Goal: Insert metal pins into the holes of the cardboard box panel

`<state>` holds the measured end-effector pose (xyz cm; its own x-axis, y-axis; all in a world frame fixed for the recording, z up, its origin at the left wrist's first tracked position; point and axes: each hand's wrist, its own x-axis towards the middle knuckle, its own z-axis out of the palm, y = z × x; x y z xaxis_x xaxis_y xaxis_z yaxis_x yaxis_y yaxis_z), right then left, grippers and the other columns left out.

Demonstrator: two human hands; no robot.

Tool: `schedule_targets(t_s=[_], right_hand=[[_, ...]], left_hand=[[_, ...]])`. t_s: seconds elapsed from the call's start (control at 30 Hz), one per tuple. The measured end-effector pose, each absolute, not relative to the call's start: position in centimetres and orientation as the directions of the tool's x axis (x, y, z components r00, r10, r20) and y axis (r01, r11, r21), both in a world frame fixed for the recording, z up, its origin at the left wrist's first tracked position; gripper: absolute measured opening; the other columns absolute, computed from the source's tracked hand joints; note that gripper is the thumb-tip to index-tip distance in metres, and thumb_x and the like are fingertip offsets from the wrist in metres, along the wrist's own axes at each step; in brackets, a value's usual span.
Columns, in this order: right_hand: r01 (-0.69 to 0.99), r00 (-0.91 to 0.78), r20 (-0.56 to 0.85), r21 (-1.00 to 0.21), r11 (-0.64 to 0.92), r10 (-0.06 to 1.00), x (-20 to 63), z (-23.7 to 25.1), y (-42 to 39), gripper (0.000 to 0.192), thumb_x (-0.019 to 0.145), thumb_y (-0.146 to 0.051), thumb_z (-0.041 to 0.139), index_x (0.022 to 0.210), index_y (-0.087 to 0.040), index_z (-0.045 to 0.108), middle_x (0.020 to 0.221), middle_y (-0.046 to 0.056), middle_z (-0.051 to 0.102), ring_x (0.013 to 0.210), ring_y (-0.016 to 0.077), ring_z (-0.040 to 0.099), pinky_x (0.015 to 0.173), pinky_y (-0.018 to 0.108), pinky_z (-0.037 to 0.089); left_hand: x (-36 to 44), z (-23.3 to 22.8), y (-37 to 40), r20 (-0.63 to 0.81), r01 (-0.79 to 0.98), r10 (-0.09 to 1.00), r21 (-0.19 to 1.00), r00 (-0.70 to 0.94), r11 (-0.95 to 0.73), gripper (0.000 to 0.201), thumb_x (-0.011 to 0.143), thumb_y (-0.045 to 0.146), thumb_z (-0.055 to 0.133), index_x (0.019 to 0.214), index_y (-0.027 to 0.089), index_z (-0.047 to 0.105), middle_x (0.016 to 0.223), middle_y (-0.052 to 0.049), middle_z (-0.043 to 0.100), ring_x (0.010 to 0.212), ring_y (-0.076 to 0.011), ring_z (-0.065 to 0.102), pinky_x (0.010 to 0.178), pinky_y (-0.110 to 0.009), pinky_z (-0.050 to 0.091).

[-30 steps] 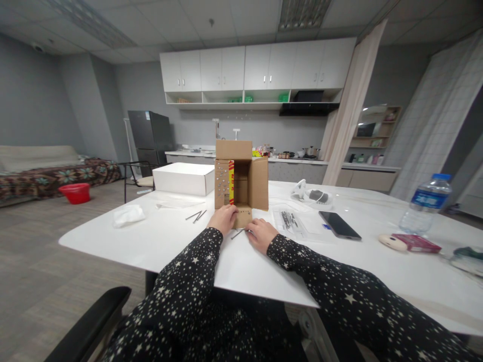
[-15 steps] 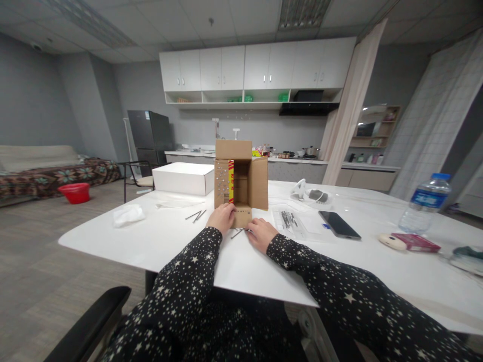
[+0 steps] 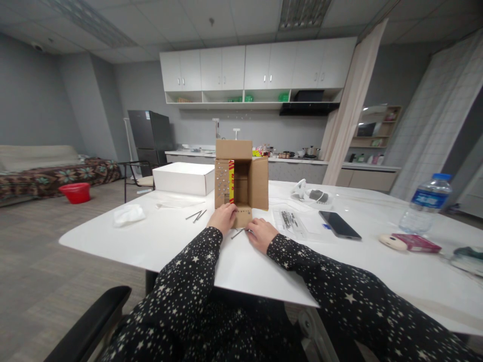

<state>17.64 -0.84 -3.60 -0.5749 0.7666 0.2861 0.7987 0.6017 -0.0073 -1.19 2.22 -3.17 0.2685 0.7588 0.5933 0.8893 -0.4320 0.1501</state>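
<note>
A cardboard box (image 3: 241,181) stands upright on the table, its open side facing me and its flaps spread. Shiny round dots cover its left flap, and the lower flap (image 3: 242,217) has a row of small dark holes or dots. My left hand (image 3: 223,217) has its curled fingers on the left edge of the lower flap. By the flap's front right corner, my right hand (image 3: 261,234) has its fingertips closed around the end of a thin metal nail, mostly hidden. Thin nails (image 3: 236,234) lie at the flap's front edge, and several more nails (image 3: 197,216) lie left of my left hand.
Behind left stands a white box (image 3: 183,178); a crumpled white tissue (image 3: 129,215) lies nearer. To the right are a clear case (image 3: 290,223) with dark metal pieces, a phone (image 3: 339,224), a white device (image 3: 313,193), a dark red box (image 3: 419,243) and a water bottle (image 3: 425,203).
</note>
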Motion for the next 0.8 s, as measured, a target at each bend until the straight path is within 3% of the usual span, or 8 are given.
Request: schedule_targets(t_s=[0.8], right_hand=[[0.795,-0.578,0.289,-0.011,0.607,0.763,17.65,-3.61,-0.86,0.026,0.091,-0.026,0.043,0.105,-0.021,0.063,0.106,0.008,0.059,0.098,0.0214,0.05,0.081,0.032,0.038]], left_hand=[[-0.97,-2.93,2.01,0.605,0.903,0.759,0.148,0.24,-0.403,0.02,0.087,0.014,0.041,0.094,0.018,0.06,0.094,-0.008,0.063,0.091,-0.0212,0.058,0.083,-0.035,0.048]])
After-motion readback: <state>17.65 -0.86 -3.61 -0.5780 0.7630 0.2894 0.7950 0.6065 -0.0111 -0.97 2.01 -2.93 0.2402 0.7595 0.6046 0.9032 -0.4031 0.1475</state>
